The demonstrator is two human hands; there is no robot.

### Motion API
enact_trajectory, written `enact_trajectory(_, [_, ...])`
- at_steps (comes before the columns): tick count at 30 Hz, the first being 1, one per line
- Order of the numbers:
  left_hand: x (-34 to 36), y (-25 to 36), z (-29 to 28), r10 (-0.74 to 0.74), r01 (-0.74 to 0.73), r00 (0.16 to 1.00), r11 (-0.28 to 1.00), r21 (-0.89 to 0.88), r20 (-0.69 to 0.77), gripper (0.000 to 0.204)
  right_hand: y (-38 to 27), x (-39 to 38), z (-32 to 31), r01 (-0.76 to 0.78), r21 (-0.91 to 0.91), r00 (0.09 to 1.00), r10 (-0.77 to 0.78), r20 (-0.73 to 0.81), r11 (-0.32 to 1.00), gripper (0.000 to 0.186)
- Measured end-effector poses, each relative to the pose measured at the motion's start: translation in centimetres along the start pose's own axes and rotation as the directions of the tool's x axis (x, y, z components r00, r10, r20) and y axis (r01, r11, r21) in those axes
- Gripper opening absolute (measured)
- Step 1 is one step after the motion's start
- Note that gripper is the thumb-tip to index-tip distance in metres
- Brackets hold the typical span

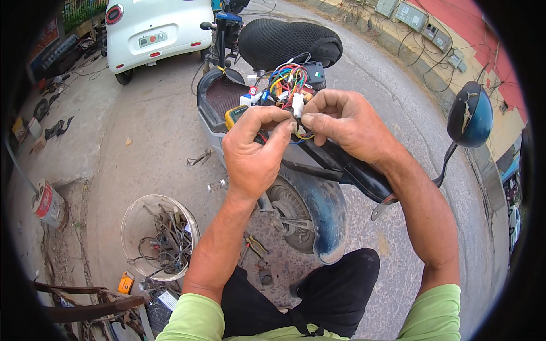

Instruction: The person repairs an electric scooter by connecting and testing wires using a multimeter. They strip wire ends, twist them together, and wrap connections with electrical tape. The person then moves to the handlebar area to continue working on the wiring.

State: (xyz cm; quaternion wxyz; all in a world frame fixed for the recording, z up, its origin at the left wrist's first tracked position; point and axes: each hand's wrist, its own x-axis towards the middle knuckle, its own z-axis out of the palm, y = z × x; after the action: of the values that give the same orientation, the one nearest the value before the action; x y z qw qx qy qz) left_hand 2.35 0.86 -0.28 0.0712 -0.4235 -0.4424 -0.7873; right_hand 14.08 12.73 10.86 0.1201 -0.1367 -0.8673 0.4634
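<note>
My left hand [253,150] is closed in a pinch, its thumb and forefinger at a thin dark wire [298,121]. From the other side my right hand [352,125] pinches the same spot. Just above the fingertips stands a white plastic connector [298,104]. A tangle of coloured wires [288,77] with several plugs spreads behind it, on the opened front of an electric scooter. Beside my left hand lies a yellow-edged multimeter [233,116], partly covered by the hand. What exactly sits between the fingertips is too small to make out.
Below my hands is the scooter's front wheel [290,215] with a blue mudguard [325,213]. A bucket [129,227] of tools and cables stands at left, with pliers [256,244] on the ground. A mirror [472,116] juts out at right. A white car [162,25] is parked behind.
</note>
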Motion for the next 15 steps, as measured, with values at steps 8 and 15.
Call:
enact_trajectory(8, [-0.11, 0.08, 0.02, -0.185, 0.190, 0.981, 0.976, -0.108, 0.056, 0.011, 0.49, 0.30, 0.06, 0.011, 0.101, 1.000, -0.010, -0.009, 0.995, 0.024])
enact_trajectory(15, [-0.03, 0.55, -0.12, -0.265, 0.276, 0.959, 0.952, -0.132, 0.094, 0.009, 0.36, 0.32, 0.34, 0.029, 0.099, 1.000, -0.028, -0.013, 0.995, 0.026])
